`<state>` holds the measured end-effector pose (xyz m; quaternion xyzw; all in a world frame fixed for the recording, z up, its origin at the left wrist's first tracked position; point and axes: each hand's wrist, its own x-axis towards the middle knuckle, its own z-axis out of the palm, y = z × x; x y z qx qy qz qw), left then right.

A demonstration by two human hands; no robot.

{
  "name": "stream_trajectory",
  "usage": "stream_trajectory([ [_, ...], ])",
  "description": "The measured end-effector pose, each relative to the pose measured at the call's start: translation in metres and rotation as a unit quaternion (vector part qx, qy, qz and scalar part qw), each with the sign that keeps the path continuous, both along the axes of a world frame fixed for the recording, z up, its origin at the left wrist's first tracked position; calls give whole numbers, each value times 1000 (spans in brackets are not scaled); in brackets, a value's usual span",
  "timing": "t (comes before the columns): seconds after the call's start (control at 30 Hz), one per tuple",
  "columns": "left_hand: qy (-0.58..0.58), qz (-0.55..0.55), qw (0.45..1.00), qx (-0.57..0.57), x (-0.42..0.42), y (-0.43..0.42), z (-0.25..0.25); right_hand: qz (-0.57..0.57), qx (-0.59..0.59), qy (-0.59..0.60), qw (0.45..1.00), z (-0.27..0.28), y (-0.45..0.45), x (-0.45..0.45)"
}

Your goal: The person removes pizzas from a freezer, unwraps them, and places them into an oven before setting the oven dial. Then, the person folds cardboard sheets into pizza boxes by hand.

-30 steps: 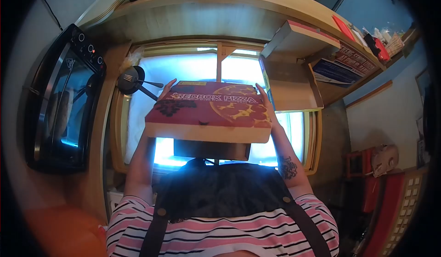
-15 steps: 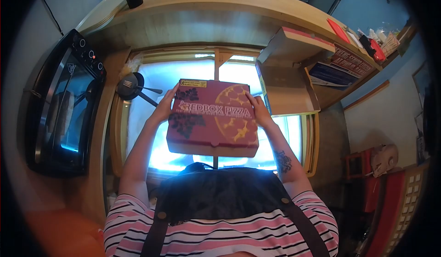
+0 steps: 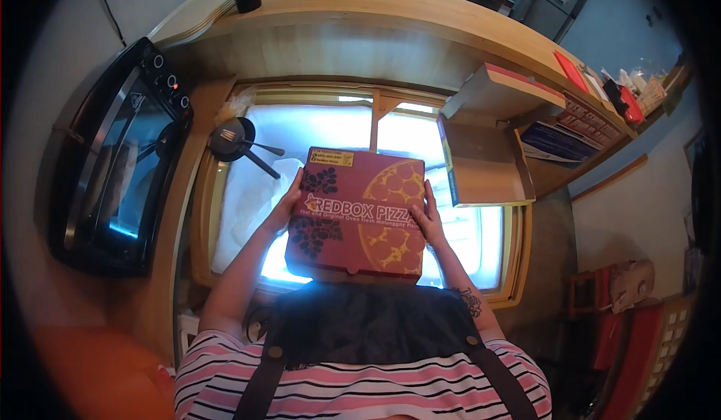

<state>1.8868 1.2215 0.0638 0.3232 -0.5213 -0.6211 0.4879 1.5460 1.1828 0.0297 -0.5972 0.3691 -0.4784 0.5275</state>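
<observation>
Between my two hands I hold a closed dark red pizza box (image 3: 345,232), its lid printed with a pizza picture and lettering. My left hand (image 3: 287,204) grips the box's left edge, its fingers partly hidden behind it. On the opposite edge is my right hand (image 3: 429,219), with fingers lying along the side and onto the lid. The box is in front of my dark apron (image 3: 360,319), over a brightly lit glass-topped chest (image 3: 338,126). What the box contains cannot be seen.
An opened, empty cardboard box (image 3: 488,168) lies on the chest's right side. Dark pans with a fork (image 3: 227,135) rest at its left rim. A black oven (image 3: 124,165) with a red light stands at the left. Behind runs a wooden counter (image 3: 360,3).
The pizza box has come nearer my body and tilted, so its lid faces me more. My right hand has shifted lower along its edge. The view has turned slightly.
</observation>
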Motion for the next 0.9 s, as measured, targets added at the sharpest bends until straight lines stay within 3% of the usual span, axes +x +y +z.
stream_trajectory([
  [0.07,108,47,991,67,-10,0,10,-15,-48,12,999,-1,-11,4],
  [0.13,92,53,992,70,-6,-15,-10,9,-24,-38,999,-8,-25,2],
  [0.2,-45,88,995,-14,-5,-28,-26,-3,-16,-24,1000,-11,-31,1],
  [0.27,-87,83,993,15,-3,-31,-30,-14,-20,-6,1000,-14,-32,0],
  [0.33,-286,176,926,-170,-4,-33,-36,-24,-24,12,999,-9,-29,3],
  [0.47,-256,185,939,-134,-9,-30,-37,-34,-9,30,999,7,-19,11],
  [0.53,-347,231,897,-151,-9,-33,-46,-25,2,14,1000,4,-22,11],
  [0.7,-341,236,895,-162,-11,-39,-55,-99,-41,207,972,-8,-34,11],
  [0.9,-376,264,870,-181,-14,-46,-55,-147,-64,250,955,-5,-31,19],
])
